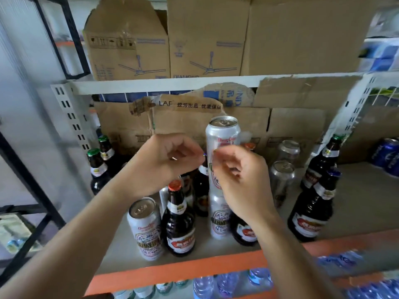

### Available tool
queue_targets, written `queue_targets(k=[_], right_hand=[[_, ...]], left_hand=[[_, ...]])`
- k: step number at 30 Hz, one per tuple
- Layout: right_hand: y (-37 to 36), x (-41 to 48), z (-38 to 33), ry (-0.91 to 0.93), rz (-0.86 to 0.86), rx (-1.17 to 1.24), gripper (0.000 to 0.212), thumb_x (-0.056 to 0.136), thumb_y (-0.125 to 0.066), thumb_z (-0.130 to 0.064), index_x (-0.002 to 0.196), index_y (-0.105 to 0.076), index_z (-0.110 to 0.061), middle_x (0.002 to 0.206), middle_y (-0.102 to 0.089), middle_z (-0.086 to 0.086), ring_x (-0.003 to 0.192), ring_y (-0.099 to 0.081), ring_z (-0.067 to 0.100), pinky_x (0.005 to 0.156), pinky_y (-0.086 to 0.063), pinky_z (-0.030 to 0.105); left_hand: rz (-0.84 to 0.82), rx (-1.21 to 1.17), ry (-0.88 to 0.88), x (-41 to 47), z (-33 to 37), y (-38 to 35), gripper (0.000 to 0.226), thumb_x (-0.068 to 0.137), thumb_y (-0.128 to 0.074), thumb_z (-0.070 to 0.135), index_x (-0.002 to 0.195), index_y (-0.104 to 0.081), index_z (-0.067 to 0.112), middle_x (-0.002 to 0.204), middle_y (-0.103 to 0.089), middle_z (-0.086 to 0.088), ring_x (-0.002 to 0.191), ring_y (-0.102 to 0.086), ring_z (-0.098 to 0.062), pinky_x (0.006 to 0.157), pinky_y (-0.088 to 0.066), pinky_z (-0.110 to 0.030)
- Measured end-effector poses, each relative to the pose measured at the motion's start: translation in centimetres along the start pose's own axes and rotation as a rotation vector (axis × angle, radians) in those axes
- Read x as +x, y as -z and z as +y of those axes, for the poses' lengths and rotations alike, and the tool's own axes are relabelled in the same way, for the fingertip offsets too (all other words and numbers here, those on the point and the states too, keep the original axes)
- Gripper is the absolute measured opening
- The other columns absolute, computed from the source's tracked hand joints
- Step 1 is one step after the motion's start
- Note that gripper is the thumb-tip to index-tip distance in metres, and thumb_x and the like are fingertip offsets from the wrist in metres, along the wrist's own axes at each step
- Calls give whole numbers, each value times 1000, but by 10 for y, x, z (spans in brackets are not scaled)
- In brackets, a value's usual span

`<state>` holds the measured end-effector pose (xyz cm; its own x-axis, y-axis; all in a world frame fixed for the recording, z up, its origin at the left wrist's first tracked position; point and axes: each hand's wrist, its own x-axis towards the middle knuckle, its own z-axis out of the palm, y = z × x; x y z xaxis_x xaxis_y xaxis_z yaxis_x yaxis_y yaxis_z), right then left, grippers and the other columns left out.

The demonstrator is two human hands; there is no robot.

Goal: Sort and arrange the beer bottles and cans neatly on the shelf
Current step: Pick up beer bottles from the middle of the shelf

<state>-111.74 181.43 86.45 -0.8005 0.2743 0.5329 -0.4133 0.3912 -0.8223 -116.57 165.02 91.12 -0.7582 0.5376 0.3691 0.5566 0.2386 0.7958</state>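
On the shelf board [356,201], a tall white beer can [223,134] stands stacked on another white can [219,221]. My right hand [241,180] hovers in front of the upper can with loosely curled, blurred fingertips at its label. My left hand [164,162] hangs just left of it, fingers curled, holding nothing. Below the hands stand a third white can [144,227] and a brown bottle with an orange cap [179,223]. Another brown bottle [244,231] is partly hidden behind my right wrist.
Two green-capped bottles [97,169] stand at the left; two silver cans [280,180] and two dark bottles [311,208] at the right. Blue cans [386,156] sit far right. Cardboard boxes [183,124] line the back. Water bottles [226,283] fill the shelf below the orange edge [194,270].
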Motion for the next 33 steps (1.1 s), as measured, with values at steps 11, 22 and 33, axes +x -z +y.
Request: queue_targets(k=[11,22,33], right_hand=[[89,27,15,-41,86,-145,26,75,-55,-18,95,-72,-14,83,-74,-7,78,-70,8,76,-58,41],[185,83,65,-109,121,-421,25,93,-62,-18,117,-67,-14,103,-70,-2,86,-62,2,77,-46,14],[228,97,127,-258,80,-422,20,93,-60,-16,110,-69,-16,88,-65,-9,84,-62,8,75,-50,22]], left_hand=[[23,-69,-124,54,29,-108,11,90,-64,5,99,-67,11,87,-71,-2,79,-66,-8,73,-51,-18],[26,70,39,119,20,-179,25,89,-65,23,114,-64,17,100,-65,7,95,-62,-6,81,-48,-18],[-138,165,221,177,5,-233,29,89,-64,30,116,-61,20,103,-63,6,97,-59,-11,80,-49,-26]])
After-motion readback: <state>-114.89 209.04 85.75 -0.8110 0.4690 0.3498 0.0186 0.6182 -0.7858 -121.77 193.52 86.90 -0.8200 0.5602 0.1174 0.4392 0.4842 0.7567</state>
